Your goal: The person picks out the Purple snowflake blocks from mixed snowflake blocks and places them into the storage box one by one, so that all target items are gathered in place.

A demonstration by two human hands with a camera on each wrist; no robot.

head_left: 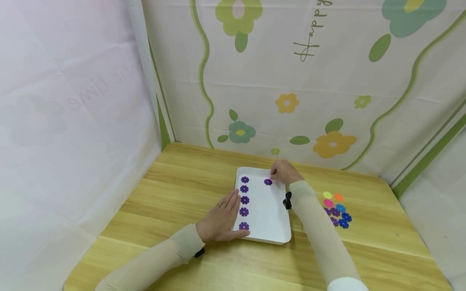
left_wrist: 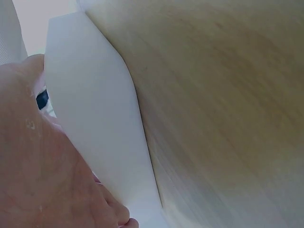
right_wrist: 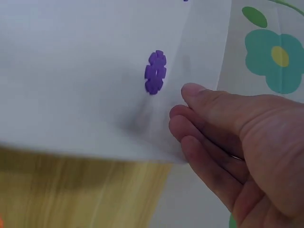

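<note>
A white rectangular tray (head_left: 265,214) lies on the table, with several purple flower-shaped discs (head_left: 244,200) in a column along its left side. One more purple flower-shaped disc (head_left: 268,182) lies near the tray's far right corner. Just beside that disc is my right hand (head_left: 285,173); in the right wrist view its fingers are loosely bent, and a gap separates them from the disc (right_wrist: 155,73). My left hand (head_left: 222,218) rests with fairly straight fingers along the tray's left rim, thumb over the near edge. The left wrist view shows it against the tray's outer wall (left_wrist: 95,109).
Right of the tray, past my right forearm, lies a loose group of flower-shaped discs: purple (head_left: 335,211), dark blue (head_left: 346,217), light blue, pink, orange and yellow-green. A flower-printed cloth (head_left: 262,81) hangs behind the wooden table (head_left: 174,194), with more cloth at both sides.
</note>
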